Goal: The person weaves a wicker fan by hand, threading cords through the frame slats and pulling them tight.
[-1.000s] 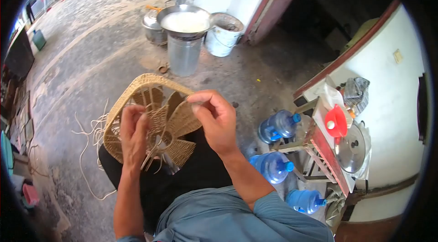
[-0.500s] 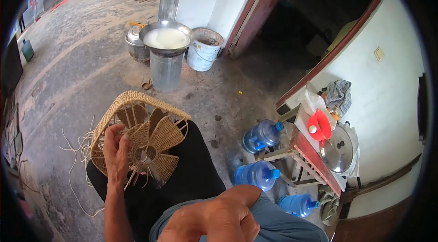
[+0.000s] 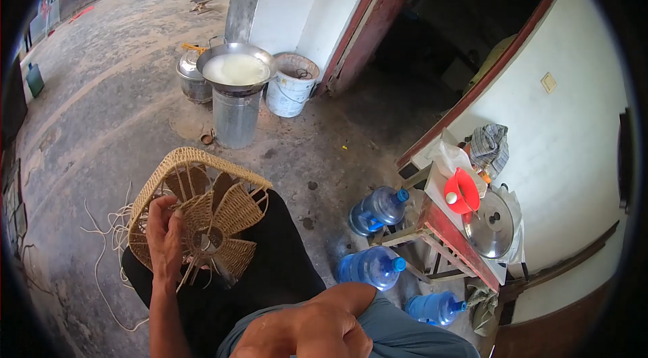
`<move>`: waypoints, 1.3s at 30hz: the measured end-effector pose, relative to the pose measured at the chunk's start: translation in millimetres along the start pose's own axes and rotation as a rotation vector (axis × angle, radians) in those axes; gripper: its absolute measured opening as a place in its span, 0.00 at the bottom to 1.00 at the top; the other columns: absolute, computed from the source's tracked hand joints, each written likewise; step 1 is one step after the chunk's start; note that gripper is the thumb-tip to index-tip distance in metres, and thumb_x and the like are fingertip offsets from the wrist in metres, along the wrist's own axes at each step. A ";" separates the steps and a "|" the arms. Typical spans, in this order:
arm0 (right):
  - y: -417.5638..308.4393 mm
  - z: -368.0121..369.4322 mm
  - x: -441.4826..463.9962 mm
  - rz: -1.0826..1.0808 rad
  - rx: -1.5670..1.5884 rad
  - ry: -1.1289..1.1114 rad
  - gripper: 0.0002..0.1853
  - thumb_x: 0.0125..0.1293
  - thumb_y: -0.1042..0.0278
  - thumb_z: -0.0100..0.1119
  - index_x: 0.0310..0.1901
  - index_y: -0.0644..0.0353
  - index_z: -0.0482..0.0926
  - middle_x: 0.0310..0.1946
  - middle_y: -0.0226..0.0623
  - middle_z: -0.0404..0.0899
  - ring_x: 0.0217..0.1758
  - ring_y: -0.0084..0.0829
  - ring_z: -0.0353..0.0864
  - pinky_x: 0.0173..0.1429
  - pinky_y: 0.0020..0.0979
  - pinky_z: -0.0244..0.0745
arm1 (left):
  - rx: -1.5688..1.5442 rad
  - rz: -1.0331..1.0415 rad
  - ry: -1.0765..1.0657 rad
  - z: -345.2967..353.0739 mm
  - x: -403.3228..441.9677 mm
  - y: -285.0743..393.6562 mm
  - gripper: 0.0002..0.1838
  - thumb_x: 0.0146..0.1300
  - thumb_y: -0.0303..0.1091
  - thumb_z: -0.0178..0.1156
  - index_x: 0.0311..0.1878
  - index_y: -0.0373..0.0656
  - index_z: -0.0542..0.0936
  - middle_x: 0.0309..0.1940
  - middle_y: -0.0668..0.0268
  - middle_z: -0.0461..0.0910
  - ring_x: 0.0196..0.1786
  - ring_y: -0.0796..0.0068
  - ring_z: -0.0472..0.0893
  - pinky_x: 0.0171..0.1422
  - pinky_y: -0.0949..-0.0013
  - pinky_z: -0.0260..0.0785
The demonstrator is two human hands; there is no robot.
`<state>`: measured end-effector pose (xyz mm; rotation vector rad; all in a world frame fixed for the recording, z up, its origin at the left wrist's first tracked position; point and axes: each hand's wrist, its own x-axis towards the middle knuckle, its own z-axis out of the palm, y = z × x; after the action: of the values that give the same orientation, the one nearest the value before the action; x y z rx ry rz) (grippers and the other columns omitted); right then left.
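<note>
A half-woven basket of tan cord rests tilted on a black surface at my lap. It has a braided rim and fan-shaped woven panels around a ring. My left hand is closed at the basket's left side, thumb and fingers pinched on its weave. Loose pale cords trail to the floor at the left. Very close to the camera, my right hand is curled into a fist above the grey trousers. Whatever lies inside it is hidden.
Ahead, a wok of whitish liquid sits on a metal cylinder, beside a lidded pot and white bucket. At right, several blue water bottles lie by a low table bearing a red scoop and pot lid.
The view has shifted slightly, so the surroundings sit lower and a little left. My left hand stays at the basket's side, and my right hand remains curled near the camera.
</note>
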<state>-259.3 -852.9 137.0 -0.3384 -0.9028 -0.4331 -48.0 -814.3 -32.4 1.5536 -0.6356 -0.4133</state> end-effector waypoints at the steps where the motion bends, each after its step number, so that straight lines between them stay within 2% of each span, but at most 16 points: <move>1: -2.1 2.5 1.8 0.033 0.014 0.022 0.11 0.81 0.86 0.57 0.57 0.76 0.86 0.51 0.55 0.80 0.32 0.33 0.82 0.33 0.33 0.79 | 0.015 0.004 0.003 0.5 -0.2 3.1 0.14 0.81 0.32 0.60 0.64 0.39 0.79 0.45 0.70 0.79 0.44 0.78 0.75 0.50 0.69 0.71; 3: -0.8 6.6 10.6 0.048 0.041 0.043 0.11 0.81 0.85 0.58 0.58 0.75 0.87 0.52 0.55 0.81 0.35 0.33 0.83 0.34 0.32 0.80 | 0.026 0.014 0.013 -0.1 0.8 7.1 0.14 0.81 0.32 0.60 0.64 0.39 0.79 0.46 0.70 0.79 0.44 0.78 0.75 0.51 0.69 0.71; 5: -2.5 3.1 8.2 0.110 -0.072 0.052 0.09 0.81 0.80 0.59 0.56 0.71 0.86 0.52 0.49 0.83 0.43 0.35 0.84 0.44 0.34 0.79 | 0.020 0.021 0.019 -0.1 1.0 8.4 0.14 0.81 0.32 0.60 0.64 0.39 0.79 0.46 0.70 0.79 0.44 0.78 0.75 0.51 0.69 0.72; 7: -18.2 -17.8 -11.1 0.274 -0.303 0.053 0.08 0.81 0.71 0.60 0.51 0.63 0.86 0.53 0.39 0.86 0.57 0.39 0.85 0.62 0.37 0.77 | 0.031 0.056 0.032 0.8 2.9 10.2 0.14 0.81 0.29 0.60 0.64 0.40 0.80 0.39 0.73 0.77 0.40 0.82 0.74 0.46 0.72 0.70; 9: -40.0 -45.1 -1.7 0.426 -0.808 -0.005 0.06 0.79 0.67 0.62 0.47 0.56 0.88 0.52 0.49 0.87 0.48 0.43 0.87 0.57 0.41 0.80 | -0.044 0.070 0.079 3.4 7.9 -7.1 0.13 0.80 0.29 0.61 0.64 0.40 0.81 0.35 0.75 0.76 0.38 0.85 0.74 0.43 0.74 0.68; 11: -36.1 -86.7 -16.3 0.355 -1.527 0.069 0.08 0.75 0.73 0.63 0.50 0.56 0.89 0.52 0.45 0.87 0.50 0.43 0.88 0.59 0.42 0.81 | -0.167 0.014 0.166 -6.0 7.7 -13.1 0.12 0.80 0.31 0.62 0.62 0.42 0.82 0.35 0.76 0.76 0.37 0.86 0.73 0.41 0.75 0.67; 12: -33.4 -108.8 -25.4 0.276 -1.897 0.095 0.12 0.70 0.79 0.64 0.51 0.57 0.89 0.51 0.42 0.87 0.50 0.42 0.88 0.61 0.42 0.82 | -0.209 -0.047 0.212 -4.7 4.4 -3.8 0.12 0.80 0.32 0.63 0.61 0.42 0.83 0.35 0.77 0.76 0.36 0.86 0.73 0.40 0.76 0.67; 13: -33.9 -132.1 -37.9 0.371 -1.980 0.210 0.15 0.70 0.80 0.62 0.56 0.60 0.87 0.53 0.46 0.85 0.60 0.51 0.86 0.67 0.46 0.81 | -0.325 -0.094 0.192 -8.3 0.1 8.5 0.12 0.80 0.33 0.63 0.61 0.43 0.82 0.34 0.77 0.76 0.34 0.87 0.72 0.38 0.78 0.64; 15: -36.9 -169.7 -58.9 0.404 -2.170 0.246 0.20 0.69 0.81 0.63 0.61 0.60 0.87 0.56 0.45 0.85 0.60 0.51 0.85 0.67 0.46 0.81 | -0.387 -0.070 0.211 -11.5 -3.2 5.5 0.11 0.81 0.32 0.62 0.61 0.44 0.81 0.33 0.78 0.76 0.31 0.88 0.70 0.34 0.78 0.61; 18: -32.8 -198.4 -69.5 0.277 -2.335 0.126 0.25 0.68 0.82 0.64 0.66 0.59 0.86 0.59 0.44 0.84 0.59 0.49 0.86 0.66 0.46 0.82 | -0.383 -0.005 0.272 -17.2 -2.1 0.0 0.11 0.82 0.32 0.62 0.62 0.43 0.80 0.31 0.76 0.76 0.28 0.87 0.69 0.31 0.77 0.59; 21: -29.4 -209.9 -71.9 0.308 -2.383 0.107 0.26 0.68 0.80 0.67 0.68 0.57 0.87 0.62 0.40 0.84 0.63 0.45 0.86 0.68 0.44 0.81 | -0.372 0.000 0.284 -23.4 -2.3 2.5 0.11 0.83 0.32 0.61 0.63 0.42 0.78 0.31 0.75 0.77 0.29 0.87 0.70 0.32 0.78 0.60; 27: -25.5 -215.1 -69.8 0.284 -2.460 0.048 0.26 0.69 0.78 0.68 0.68 0.55 0.88 0.64 0.40 0.84 0.63 0.45 0.86 0.68 0.44 0.81 | -0.352 0.030 0.314 -29.6 6.9 17.7 0.11 0.84 0.33 0.62 0.63 0.43 0.78 0.33 0.74 0.80 0.31 0.87 0.73 0.34 0.77 0.64; 29: -25.4 -218.6 -68.4 0.246 -2.457 0.011 0.27 0.68 0.79 0.68 0.69 0.55 0.86 0.64 0.42 0.83 0.61 0.48 0.87 0.65 0.45 0.83 | -0.348 0.037 0.322 -31.7 13.5 21.9 0.12 0.84 0.33 0.62 0.64 0.42 0.78 0.35 0.72 0.82 0.32 0.86 0.74 0.35 0.76 0.66; 35: -23.0 -221.7 -69.2 0.285 -2.447 0.017 0.29 0.68 0.75 0.69 0.72 0.55 0.82 0.65 0.46 0.81 0.61 0.51 0.87 0.64 0.47 0.85 | -0.380 0.196 0.282 -22.4 63.5 51.3 0.14 0.83 0.31 0.62 0.66 0.39 0.79 0.45 0.64 0.90 0.38 0.82 0.80 0.44 0.72 0.76; 39: -19.4 -221.4 -70.1 0.334 -2.490 -0.005 0.34 0.66 0.73 0.72 0.75 0.56 0.78 0.66 0.48 0.78 0.60 0.52 0.87 0.61 0.47 0.85 | -0.121 0.311 0.075 -2.5 91.7 76.5 0.13 0.82 0.29 0.60 0.65 0.38 0.80 0.48 0.61 0.92 0.45 0.77 0.85 0.53 0.69 0.80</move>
<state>-157.1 -955.5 -45.5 -2.6535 0.2318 -1.0406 13.6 -869.1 54.0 1.3229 -0.7654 -0.1553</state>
